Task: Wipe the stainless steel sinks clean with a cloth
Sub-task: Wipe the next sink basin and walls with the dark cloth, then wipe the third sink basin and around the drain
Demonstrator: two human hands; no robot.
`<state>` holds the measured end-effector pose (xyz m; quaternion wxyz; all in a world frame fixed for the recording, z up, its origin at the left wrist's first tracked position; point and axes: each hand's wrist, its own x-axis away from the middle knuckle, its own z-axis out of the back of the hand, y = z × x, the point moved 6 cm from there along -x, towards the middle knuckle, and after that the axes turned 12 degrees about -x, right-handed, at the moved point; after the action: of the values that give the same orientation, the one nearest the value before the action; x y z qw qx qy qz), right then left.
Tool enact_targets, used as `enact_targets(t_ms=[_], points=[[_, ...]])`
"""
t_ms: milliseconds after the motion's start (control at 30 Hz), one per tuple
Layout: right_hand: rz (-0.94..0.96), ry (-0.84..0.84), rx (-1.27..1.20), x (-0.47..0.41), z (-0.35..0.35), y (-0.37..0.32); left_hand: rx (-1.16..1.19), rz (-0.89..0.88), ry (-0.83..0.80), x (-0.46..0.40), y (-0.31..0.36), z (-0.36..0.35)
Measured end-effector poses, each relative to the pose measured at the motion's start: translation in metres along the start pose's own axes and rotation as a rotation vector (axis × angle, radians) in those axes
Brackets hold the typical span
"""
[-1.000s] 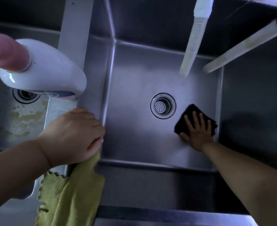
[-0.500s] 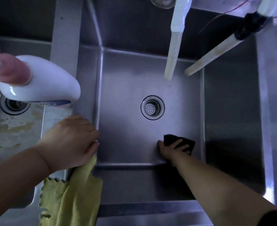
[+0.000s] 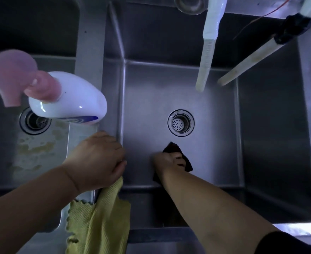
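I look straight down into a deep stainless steel sink (image 3: 215, 143) with a round strainer drain (image 3: 180, 123). My right hand (image 3: 166, 161) reaches to the sink floor near the front wall and grips a dark cloth (image 3: 184, 160), fingers curled over it. My left hand (image 3: 98, 159) rests on the divider between the two basins, on top of a yellow cloth (image 3: 99, 220) that hangs down the front; its fingers curl over the divider's edge. A second sink (image 3: 8, 153) lies to the left, its floor stained with yellowish patches.
A white soap bottle with a pink pump (image 3: 66, 99) stands on the divider just beyond my left hand. Two pale hoses (image 3: 206, 57) (image 3: 248, 65) hang into the right sink from the back. The left sink has its own drain (image 3: 34, 121).
My right hand has dragged the dark cloth from the sink's right side toward the front and then leftward, curling round it. The left hand stayed on the divider.
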<state>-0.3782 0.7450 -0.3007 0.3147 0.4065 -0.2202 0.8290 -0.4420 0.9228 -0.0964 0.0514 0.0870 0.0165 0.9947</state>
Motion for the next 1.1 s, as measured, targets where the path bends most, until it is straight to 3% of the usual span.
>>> enact_targets(t_ms=[100,400,600,700,767,833,900,1100], points=[[0.015,0.125,0.049,0.009,0.015,-0.019,0.006,-0.007,-0.013,0.000,0.001,0.002],[0.436,-0.269,-0.173,0.055,0.042,-0.036,-0.072,-0.024,-0.012,0.002,0.006,0.012],[0.724,-0.293,-0.198,0.121,0.076,-0.028,-0.097,-0.002,0.040,0.005,0.013,0.024],[0.849,-0.251,-0.168,0.145,0.094,-0.018,-0.122,0.079,-0.095,0.004,0.017,0.014],[0.929,-0.208,-0.129,0.157,0.106,-0.008,0.092,0.249,-0.205,0.007,0.026,0.008],[1.039,-0.152,-0.095,0.171,0.117,0.002,0.500,0.483,-0.121,0.011,0.040,0.013],[1.152,-0.106,-0.088,0.183,0.125,0.013,0.752,0.648,-0.071,0.014,0.059,0.021],[1.406,-0.104,-0.169,0.217,0.152,0.054,1.048,0.756,0.013,0.034,0.110,0.052]])
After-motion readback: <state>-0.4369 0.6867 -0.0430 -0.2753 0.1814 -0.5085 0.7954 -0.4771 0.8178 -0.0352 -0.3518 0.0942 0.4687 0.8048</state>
